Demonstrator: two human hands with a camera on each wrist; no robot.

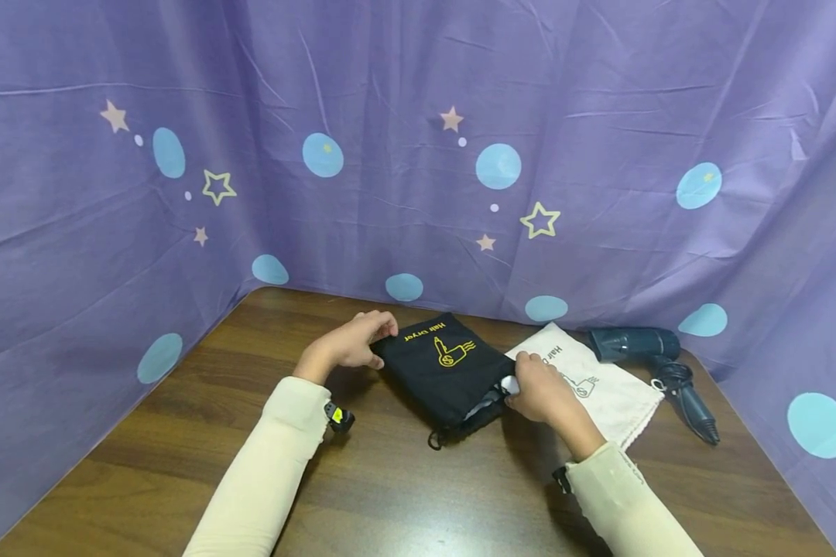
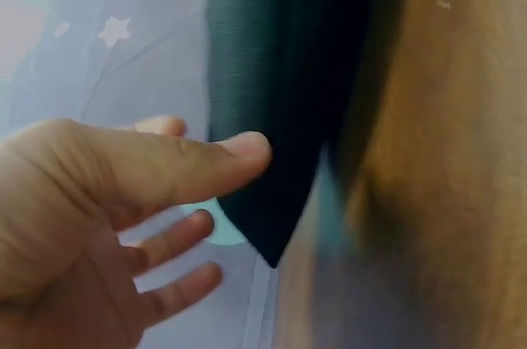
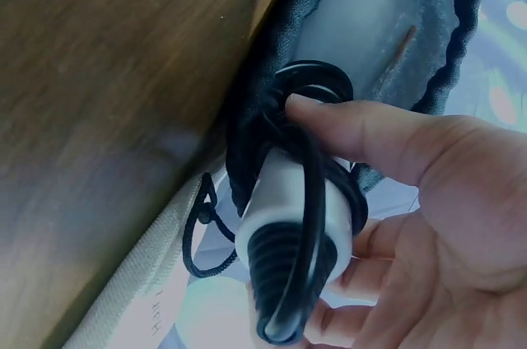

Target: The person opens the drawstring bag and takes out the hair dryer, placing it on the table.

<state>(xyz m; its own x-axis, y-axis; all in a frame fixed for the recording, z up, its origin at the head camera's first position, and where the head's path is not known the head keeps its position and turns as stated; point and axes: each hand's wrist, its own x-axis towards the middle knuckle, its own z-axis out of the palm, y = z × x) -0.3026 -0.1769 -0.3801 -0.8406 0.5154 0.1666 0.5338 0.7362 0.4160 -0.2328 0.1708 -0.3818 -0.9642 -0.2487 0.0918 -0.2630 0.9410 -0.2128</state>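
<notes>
A black drawstring bag (image 1: 425,371), printed with yellow "Hair Dryer" lettering, lies on the table between both hands. My left hand (image 1: 351,340) is at its far left corner. In the left wrist view, the thumb (image 2: 235,155) overlaps the bag's side, and the other fingers stand loosely spread beside the corner. At the bag's mouth, my right hand (image 1: 539,387) grips a white handle (image 3: 284,193) with black cord (image 3: 313,151) wound round it. The grey body (image 3: 354,28) of this corded appliance reaches into the bag; the rest is hidden.
To the right, a white drawstring bag (image 1: 613,402) with a hair dryer print lies partly behind my right hand. Beyond it is a dark blue hair dryer (image 1: 634,344), its cord bundled by the handle. A patterned purple curtain (image 1: 404,216) borders the wooden table (image 1: 362,495).
</notes>
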